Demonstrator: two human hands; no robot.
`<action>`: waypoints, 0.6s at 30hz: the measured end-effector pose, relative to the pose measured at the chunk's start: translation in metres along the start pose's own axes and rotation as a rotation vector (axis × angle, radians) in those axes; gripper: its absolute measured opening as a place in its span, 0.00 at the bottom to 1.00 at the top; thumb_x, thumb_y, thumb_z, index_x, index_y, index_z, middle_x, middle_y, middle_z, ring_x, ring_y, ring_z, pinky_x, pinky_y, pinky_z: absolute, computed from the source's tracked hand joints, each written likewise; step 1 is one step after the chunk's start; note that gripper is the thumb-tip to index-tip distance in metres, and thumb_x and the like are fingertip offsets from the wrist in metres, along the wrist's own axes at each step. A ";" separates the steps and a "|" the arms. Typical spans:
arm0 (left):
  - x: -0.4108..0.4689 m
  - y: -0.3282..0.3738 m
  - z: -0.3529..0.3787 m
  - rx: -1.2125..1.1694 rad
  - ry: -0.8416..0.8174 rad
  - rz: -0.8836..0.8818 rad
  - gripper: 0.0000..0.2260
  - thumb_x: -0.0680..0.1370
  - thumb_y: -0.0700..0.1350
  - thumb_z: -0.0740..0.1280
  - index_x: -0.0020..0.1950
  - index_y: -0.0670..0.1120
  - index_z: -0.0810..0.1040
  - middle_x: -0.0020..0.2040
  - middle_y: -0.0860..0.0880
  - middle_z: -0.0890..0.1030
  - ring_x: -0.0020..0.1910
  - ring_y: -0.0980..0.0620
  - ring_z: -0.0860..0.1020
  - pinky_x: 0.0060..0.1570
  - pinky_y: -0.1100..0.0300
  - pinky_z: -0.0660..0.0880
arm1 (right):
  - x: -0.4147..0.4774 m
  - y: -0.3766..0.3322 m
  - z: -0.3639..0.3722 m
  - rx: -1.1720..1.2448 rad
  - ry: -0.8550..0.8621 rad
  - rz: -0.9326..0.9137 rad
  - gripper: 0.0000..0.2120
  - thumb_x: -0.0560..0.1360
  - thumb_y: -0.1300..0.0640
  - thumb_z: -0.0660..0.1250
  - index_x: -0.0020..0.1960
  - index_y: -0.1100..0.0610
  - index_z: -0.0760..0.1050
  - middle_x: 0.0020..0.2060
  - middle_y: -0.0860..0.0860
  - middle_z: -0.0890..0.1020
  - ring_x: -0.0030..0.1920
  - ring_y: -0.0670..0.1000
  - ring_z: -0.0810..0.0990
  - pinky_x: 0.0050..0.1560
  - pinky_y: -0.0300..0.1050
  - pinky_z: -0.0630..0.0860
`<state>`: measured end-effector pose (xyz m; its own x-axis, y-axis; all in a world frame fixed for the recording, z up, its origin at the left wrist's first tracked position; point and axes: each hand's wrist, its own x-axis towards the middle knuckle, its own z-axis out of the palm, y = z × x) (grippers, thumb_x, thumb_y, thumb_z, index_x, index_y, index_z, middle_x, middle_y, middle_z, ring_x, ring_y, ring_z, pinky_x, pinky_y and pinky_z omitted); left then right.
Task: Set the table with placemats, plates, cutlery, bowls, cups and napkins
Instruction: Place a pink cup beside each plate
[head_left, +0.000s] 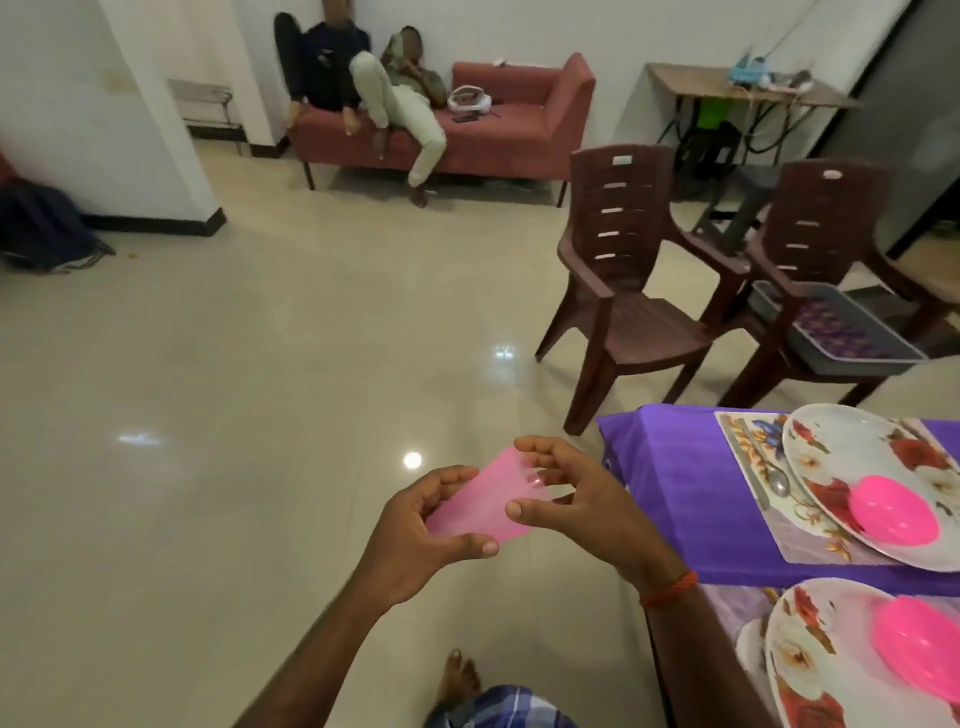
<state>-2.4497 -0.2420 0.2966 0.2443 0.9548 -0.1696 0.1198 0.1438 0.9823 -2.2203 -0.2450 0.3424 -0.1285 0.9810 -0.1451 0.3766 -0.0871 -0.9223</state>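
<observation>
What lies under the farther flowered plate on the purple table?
A flowered placemat lies under the plate, on the purple cloth. The plate covers much of the mat, so anything else beneath it cannot be seen.

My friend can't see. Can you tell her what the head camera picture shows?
The person's left hand and right hand hold a see-through pink cup over a shiny floor. Beside them, a table with a purple cloth has flowery plates with pink bowls on them and a spoon.
</observation>
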 end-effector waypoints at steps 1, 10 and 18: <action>0.015 0.004 0.003 0.011 -0.025 0.003 0.37 0.57 0.51 0.87 0.64 0.55 0.81 0.57 0.51 0.85 0.57 0.49 0.83 0.51 0.45 0.84 | 0.008 0.002 -0.008 0.013 0.022 0.005 0.30 0.67 0.48 0.81 0.66 0.40 0.74 0.60 0.41 0.79 0.56 0.39 0.78 0.53 0.41 0.82; 0.141 0.040 0.030 0.080 -0.164 0.085 0.37 0.55 0.53 0.86 0.63 0.54 0.82 0.58 0.53 0.85 0.58 0.52 0.83 0.54 0.56 0.82 | 0.071 0.012 -0.076 0.081 0.217 0.042 0.32 0.65 0.47 0.82 0.66 0.40 0.74 0.60 0.43 0.78 0.59 0.46 0.78 0.54 0.47 0.83; 0.220 0.045 0.064 0.114 -0.331 0.092 0.35 0.55 0.54 0.86 0.61 0.55 0.82 0.58 0.53 0.85 0.58 0.49 0.83 0.55 0.49 0.83 | 0.090 0.029 -0.112 0.093 0.414 0.145 0.36 0.62 0.41 0.80 0.68 0.43 0.74 0.60 0.42 0.78 0.58 0.42 0.78 0.53 0.37 0.80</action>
<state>-2.3293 -0.0423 0.2989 0.5555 0.8234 -0.1160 0.1852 0.0135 0.9826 -2.1184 -0.1395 0.3425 0.3045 0.9425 -0.1375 0.2770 -0.2257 -0.9340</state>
